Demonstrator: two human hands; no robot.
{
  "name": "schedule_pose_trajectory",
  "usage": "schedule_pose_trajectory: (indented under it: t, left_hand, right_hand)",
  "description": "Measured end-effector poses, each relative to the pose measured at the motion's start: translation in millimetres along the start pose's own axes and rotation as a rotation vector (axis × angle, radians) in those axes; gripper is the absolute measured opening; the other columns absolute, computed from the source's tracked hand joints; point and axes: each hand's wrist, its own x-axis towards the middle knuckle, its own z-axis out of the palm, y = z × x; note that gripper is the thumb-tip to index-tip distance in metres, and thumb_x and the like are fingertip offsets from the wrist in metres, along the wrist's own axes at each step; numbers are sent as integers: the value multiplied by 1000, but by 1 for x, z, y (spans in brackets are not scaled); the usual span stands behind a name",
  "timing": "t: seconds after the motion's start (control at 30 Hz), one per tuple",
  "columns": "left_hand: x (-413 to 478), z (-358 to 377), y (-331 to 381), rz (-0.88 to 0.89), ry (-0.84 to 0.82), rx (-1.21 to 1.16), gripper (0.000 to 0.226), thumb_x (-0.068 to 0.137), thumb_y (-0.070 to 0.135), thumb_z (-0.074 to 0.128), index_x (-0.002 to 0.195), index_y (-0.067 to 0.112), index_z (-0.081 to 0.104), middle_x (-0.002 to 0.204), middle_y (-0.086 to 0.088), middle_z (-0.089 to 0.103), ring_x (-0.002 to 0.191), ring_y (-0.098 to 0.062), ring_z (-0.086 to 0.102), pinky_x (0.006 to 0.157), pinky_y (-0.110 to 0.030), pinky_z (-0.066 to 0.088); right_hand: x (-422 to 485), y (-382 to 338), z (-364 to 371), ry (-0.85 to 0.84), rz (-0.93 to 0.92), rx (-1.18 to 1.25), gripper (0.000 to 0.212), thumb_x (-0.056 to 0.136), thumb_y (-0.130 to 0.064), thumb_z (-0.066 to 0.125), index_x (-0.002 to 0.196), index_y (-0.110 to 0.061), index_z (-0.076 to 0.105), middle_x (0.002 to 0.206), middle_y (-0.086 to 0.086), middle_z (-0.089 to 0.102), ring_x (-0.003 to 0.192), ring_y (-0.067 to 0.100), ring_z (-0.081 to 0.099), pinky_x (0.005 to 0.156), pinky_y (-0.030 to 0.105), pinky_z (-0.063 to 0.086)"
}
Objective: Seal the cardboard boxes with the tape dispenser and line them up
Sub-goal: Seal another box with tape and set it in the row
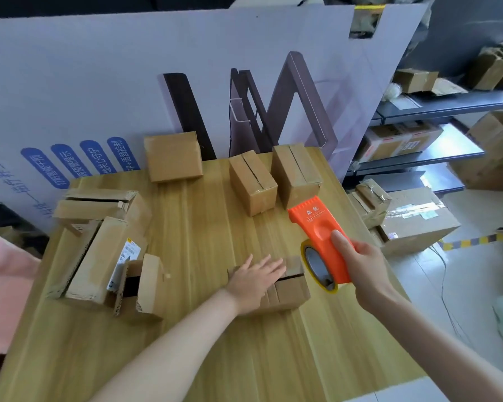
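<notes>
Chinese print on the white panel and the orange tape dispenser

The tall white cardboard panel [128, 68] behind the far edge of the desk [215, 329] carries four blue badges [95, 156] at far left, with white Chinese characters running sideways. The rightmost badge [122, 153] seems to end in "语音控制"; the others are too blurred to be sure of. Farther left, a line of blue Chinese characters [12, 188] climbs the panel, unclear. The tape dispenser [320, 224] at right bears two raised Chinese characters with a smaller line beneath, not legible. A white sticker [128, 252] on the long cardboard box [99, 256] at near left, and the labels [415, 211] on the floor box [418, 233] at right, are too small to read.
</notes>
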Motion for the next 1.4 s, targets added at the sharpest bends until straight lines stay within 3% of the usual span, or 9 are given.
schedule_pose_trajectory:
  t: [0.13,0.23,0.3,0.37,0.5,0.67,1.03,1.13,1.4]
  left_hand:
    - [-2,-32,26,-240,131,-460,61,94,16,50,150,23,27,157,7,24,145,-12,18,117,-38,15]
    - [1,-89,38,-486,337,-1001,38,100,38,42,130,18,56,131,5,59,118,-12,53,103,-31,38]
    - [-2,-127,38,-528,424,-1346,46,99,47,39,117,12,62,109,-2,69,99,-17,65,94,-36,50]
    - [-11,-156,38,-497,514,-1469,50,97,51,40,113,10,65,101,-6,73,91,-20,68,84,-33,54]
    - [-26,-189,53,-432,623,-1388,46,86,54,57,100,13,70,96,-4,74,88,-18,68,80,-31,54]
    - [-28,-192,71,-476,697,-1272,18,86,33,69,86,16,71,74,9,71,70,-1,63,63,-18,44]
    - [-26,-189,61,-691,680,-1441,14,84,29,72,84,16,68,69,5,70,64,-8,62,67,-26,49]
    - [-28,-191,58,-719,702,-1401,8,81,19,76,79,16,67,69,6,70,68,-9,62,67,-26,48]
    - [-20,-189,50,-784,853,-1234,22,93,0,55,76,14,62,75,-1,65,67,-11,60,53,-20,44]
  right_hand:
    - [0,-15,-14,-74,-52,-19,42,90,-38,61,68,-2,64,55,6,61,45,14,55,44,24,42]
    - [3,-31,-27,-163,-112,-29,40,92,-34,59,70,-1,63,52,5,59,43,15,54,40,22,41]
    - [5,-41,-34,-218,-149,-33,38,91,-34,59,75,0,65,57,8,62,48,19,56,42,25,43]
    - [6,-50,-40,-263,-180,-38,32,91,-33,60,77,-5,67,56,7,64,46,20,57,39,27,44]
    - [9,-57,-47,-342,-205,-13,25,89,-31,64,81,-8,68,61,17,67,43,29,59,38,34,49]
    - [16,-55,-47,-408,-252,-79,22,88,-29,67,89,-7,71,69,25,67,45,29,60,40,39,52]
    - [16,-67,-47,-494,-377,-182,27,86,-30,68,78,-5,69,61,18,65,46,26,62,40,49,53]
    - [14,-72,-45,-487,-420,-229,24,85,-30,69,75,-8,68,52,3,63,42,20,61,37,43,53]
    - [12,-80,-27,-458,-517,-368,34,83,-46,66,83,-12,70,66,-1,65,52,15,64,46,33,55]
